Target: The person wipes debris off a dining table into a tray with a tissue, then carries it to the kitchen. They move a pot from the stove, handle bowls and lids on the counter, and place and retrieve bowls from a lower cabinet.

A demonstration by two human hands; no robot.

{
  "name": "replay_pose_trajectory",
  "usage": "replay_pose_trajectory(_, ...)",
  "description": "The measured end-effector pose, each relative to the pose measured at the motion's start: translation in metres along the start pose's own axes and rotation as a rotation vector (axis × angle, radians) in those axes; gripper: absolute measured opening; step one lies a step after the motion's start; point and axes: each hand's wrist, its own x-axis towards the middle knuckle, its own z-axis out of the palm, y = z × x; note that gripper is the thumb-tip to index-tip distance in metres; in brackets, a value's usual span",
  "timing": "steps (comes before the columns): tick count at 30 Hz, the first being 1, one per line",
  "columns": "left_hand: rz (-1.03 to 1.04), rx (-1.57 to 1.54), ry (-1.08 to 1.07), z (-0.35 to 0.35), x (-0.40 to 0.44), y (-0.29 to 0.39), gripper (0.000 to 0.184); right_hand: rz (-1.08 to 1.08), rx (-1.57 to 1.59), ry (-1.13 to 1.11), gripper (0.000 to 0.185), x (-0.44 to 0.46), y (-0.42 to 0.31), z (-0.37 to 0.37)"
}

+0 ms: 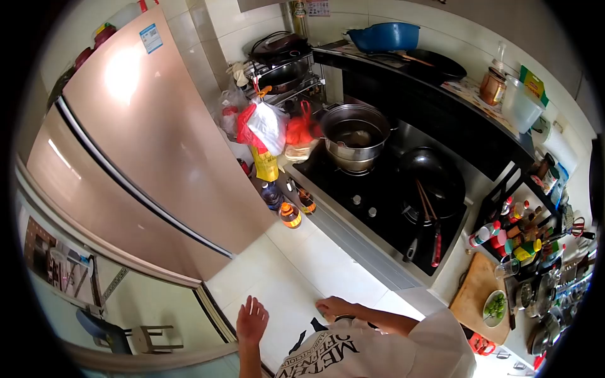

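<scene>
My left hand (252,319) is raised over the pale floor at the bottom, its fingers apart and nothing in it. To its right, my right hand (334,307) is in front of the printed shirt; its fingers are mostly hidden under the back of the hand. Neither hand touches the cooktop (384,217). A steel pot (356,151) holding liquid stands on the far burner. On the nearer burner is a black wok (432,179) with wooden chopsticks (425,201) in it. Green pieces fill a white bowl (495,308) on the wooden cutting board (472,290).
A tall pinkish fridge (164,145) stands at the left. Bottles (290,215) are on the floor beside the cooktop cabinet, below hanging bags (268,126). The back ledge bears a blue basin (386,38) and a dark pan (435,65). Seasoning bottles (526,250) crowd the right counter.
</scene>
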Motion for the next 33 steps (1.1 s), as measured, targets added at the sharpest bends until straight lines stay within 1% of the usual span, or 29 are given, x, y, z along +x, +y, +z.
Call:
replay_pose_trajectory(3, 0.095, -0.076, -0.002, -0.001, 0.026, 0.048, 0.031, -0.030, -0.020, 0.022, 0.024, 0.061, -0.031, -0.031)
replay_pose_trajectory(6, 0.091, -0.176, 0.047, -0.012, 0.050, 0.080, 0.029, -0.046, 0.062, 0.071, 0.024, 0.104, -0.045, -0.057)
replay_pose_trajectory(7, 0.082, -0.203, 0.062, -0.019, 0.058, 0.088, 0.028, -0.002, 0.164, 0.086, 0.024, 0.114, -0.045, -0.065)
replay_pose_trajectory(8, 0.032, -0.241, 0.073, -0.024, 0.068, 0.096, 0.028, 0.042, 0.266, 0.104, 0.025, 0.121, -0.044, -0.074)
replay_pose_trajectory(10, -0.041, -0.214, 0.081, -0.037, 0.098, 0.112, 0.027, 0.126, 0.490, 0.173, 0.027, 0.134, -0.031, -0.085)
replay_pose_trajectory(11, -0.076, -0.202, 0.091, -0.045, 0.109, 0.119, 0.027, 0.086, 0.748, 0.223, 0.030, 0.138, -0.020, -0.090)
replay_pose_trajectory(12, -0.092, -0.181, 0.106, -0.040, 0.123, 0.125, 0.026, 0.118, 0.811, 0.222, 0.030, 0.133, -0.023, -0.106)
replay_pose_trajectory(13, -0.133, -0.174, 0.100, -0.032, 0.141, 0.133, 0.025, 0.218, 0.822, 0.266, 0.031, 0.132, -0.026, -0.121)
replay_pose_trajectory(14, -0.173, -0.166, 0.094, -0.022, 0.157, 0.142, 0.025, 0.342, 0.880, 0.356, 0.035, 0.131, -0.039, -0.139)
replay_pose_trajectory(15, -0.215, -0.161, 0.091, -0.011, 0.169, 0.149, 0.024, 0.366, 0.906, 0.448, 0.037, 0.128, -0.050, -0.156)
replay_pose_trajectory(16, -0.240, -0.156, 0.061, 0.006, 0.181, 0.154, 0.023, 0.366, 1.016, 0.523, 0.038, 0.128, -0.041, -0.170)
replay_pose_trajectory(17, -0.261, -0.139, 0.047, 0.015, 0.196, 0.161, 0.023, 0.214, 1.142, 0.568, 0.042, 0.122, -0.030, -0.185)
replay_pose_trajectory(18, -0.283, -0.121, 0.034, 0.021, 0.212, 0.168, 0.023, 0.248, 1.184, 0.675, 0.043, 0.123, -0.029, -0.205)
replay_pose_trajectory(19, -0.305, -0.102, 0.026, 0.025, 0.227, 0.173, 0.022, 0.320, 1.096, 0.789, 0.046, 0.123, -0.051, -0.231)
replay_pose_trajectory(20, -0.324, -0.093, 0.036, 0.030, 0.241, 0.177, 0.022, 0.351, 1.223, 0.866, 0.047, 0.123, -0.044, -0.257)
replay_pose_trajectory(21, -0.350, -0.098, 0.046, 0.032, 0.252, 0.180, 0.022, 0.314, 1.292, 0.946, 0.049, 0.121, -0.036, -0.278)
replay_pose_trajectory(22, -0.376, -0.103, 0.054, 0.034, 0.263, 0.180, 0.022, 0.272, 1.357, 1.027, 0.051, 0.119, -0.031, -0.300)
replay_pose_trajectory(24, -0.430, -0.109, 0.079, 0.040, 0.285, 0.177, 0.022, 0.157, 1.470, 1.111, 0.069, 0.113, -0.051, -0.342)
replay_pose_trajectory(27, -0.564, -0.079, 0.105, 0.061, 0.310, 0.156, 0.022, 0.148, 1.507, 1.181, 0.081, 0.108, -0.043, -0.394)
replay_pose_trajectory(30, -0.611, -0.012, 0.116, 0.090, 0.339, 0.120, 0.023, 0.134, 1.560, 1.172, 0.085, 0.107, -0.023, -0.437)
replay_pose_trajectory(31, -0.614, 0.022, 0.125, 0.102, 0.348, 0.108, 0.024, 0.132, 1.584, 1.130, 0.085, 0.107, -0.013, -0.449)
replay_pose_trajectory(33, -0.609, 0.093, 0.063, 0.122, 0.374, 0.084, 0.027, 0.122, 1.629, 1.051, 0.086, 0.109, -0.003, -0.476)
